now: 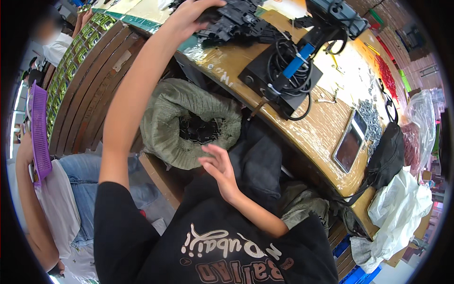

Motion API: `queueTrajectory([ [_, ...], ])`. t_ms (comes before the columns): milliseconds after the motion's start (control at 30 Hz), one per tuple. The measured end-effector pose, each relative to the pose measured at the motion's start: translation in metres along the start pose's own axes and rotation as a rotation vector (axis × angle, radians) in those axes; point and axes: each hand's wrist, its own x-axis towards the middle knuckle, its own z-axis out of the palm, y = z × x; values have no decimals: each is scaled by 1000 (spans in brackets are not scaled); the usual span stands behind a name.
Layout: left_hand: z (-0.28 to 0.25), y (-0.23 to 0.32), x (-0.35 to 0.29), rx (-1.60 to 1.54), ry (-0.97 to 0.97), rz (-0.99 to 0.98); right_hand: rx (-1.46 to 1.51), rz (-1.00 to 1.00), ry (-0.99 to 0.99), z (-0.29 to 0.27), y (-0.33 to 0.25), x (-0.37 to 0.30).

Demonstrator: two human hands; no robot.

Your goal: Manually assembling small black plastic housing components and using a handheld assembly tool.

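Observation:
At the top edge, my left hand [189, 19] reaches onto a heap of black plastic parts [236, 23] on the workbench. Its thumb and fingers close around black plastic at the heap's near side; the frame cuts off part of the fingers. My right hand [220, 171] is in front of my chest with its fingers apart and nothing in them. Just beyond it stands a grey-green woven sack [161, 123], its rim rolled back and dark pieces visible inside.
A black box with coiled cables [283, 75], a phone [350, 142] and small metal pieces [369, 116] lie on the workbench [222, 71]. Stacked brown trays [90, 90] rise at the left. A person beside me holds a purple basket [40, 132]. A white bag [399, 203] hangs at right.

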Motion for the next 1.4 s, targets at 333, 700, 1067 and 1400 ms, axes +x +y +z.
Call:
queueTrajectory([
  [333,49,-4,88,590,-35,-49,-41,101,140,-51,7,-43],
  [700,-15,-33,-58,712,355,244,-233,157,409,-104,-8,-29],
  [1067,-99,-360,-196,709,175,8,-342,274,140,-84,119,121],
  [1400,-190,-384,-156,883,187,-264,-1300,105,373,-112,198,229],
])
